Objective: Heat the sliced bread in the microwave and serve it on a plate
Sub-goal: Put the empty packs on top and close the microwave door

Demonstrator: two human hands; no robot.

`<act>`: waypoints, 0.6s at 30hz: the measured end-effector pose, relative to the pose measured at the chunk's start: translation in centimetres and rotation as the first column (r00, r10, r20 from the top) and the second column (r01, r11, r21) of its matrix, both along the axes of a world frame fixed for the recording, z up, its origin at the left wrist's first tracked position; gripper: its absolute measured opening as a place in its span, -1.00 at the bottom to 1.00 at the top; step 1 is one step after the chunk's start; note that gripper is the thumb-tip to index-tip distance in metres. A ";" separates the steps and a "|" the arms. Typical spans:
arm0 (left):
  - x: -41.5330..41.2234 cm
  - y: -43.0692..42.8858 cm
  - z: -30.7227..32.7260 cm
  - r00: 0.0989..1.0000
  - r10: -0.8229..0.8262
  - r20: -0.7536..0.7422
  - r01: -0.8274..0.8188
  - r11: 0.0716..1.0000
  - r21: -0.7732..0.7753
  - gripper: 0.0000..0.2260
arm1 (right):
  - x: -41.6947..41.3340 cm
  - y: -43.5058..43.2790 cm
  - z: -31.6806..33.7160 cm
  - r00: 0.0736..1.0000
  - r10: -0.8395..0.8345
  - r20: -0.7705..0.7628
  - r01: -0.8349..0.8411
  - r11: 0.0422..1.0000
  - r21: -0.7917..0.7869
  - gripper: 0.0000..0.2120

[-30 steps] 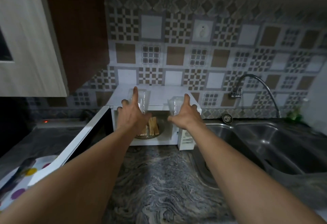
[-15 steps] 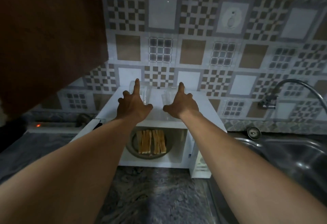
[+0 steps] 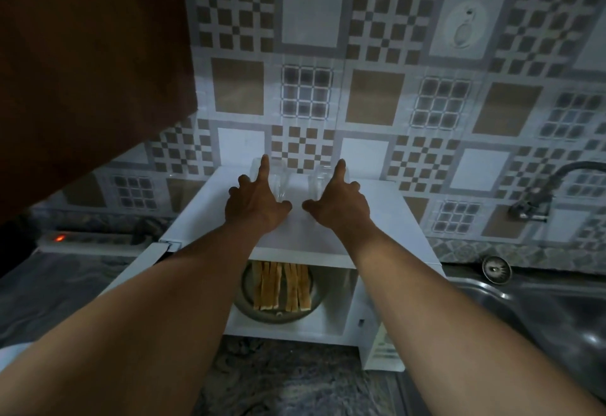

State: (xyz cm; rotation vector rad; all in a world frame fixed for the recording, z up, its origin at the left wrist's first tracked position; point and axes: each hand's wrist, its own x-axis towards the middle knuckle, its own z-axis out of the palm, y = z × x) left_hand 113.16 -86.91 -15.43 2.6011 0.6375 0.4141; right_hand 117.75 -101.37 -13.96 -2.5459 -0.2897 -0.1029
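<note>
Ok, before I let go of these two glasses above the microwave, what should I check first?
1. Left hand grips the left clear drinking glass: ok.
2. Right hand grips the right clear drinking glass: ok.
3. Both glasses seated flat on top of the white box-shaped microwave: cannot tell.
4. White microwave door swung open: ok.
5. Golden-brown bread slices lying on the round glass turntable inside: ok.
</note>
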 end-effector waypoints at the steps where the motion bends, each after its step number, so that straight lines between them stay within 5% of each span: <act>1: 0.0 0.0 0.0 1.000 0.004 0.001 -0.004 1.000 0.008 -0.08 | 0.1 0.1 0.0 1.000 0.000 -0.003 0.000 1.000 -0.001 0.11; 12: -0.6 -0.2 0.6 1.000 0.009 0.005 -0.009 1.000 0.007 -0.04 | -0.7 -0.4 0.7 1.000 -0.008 0.004 0.008 0.999 -0.035 0.12; 18: -2.7 -0.3 1.9 0.999 0.039 0.025 -0.040 0.998 0.050 -0.12 | -2.2 -0.8 2.2 0.999 -0.029 0.017 0.030 0.998 -0.057 -0.03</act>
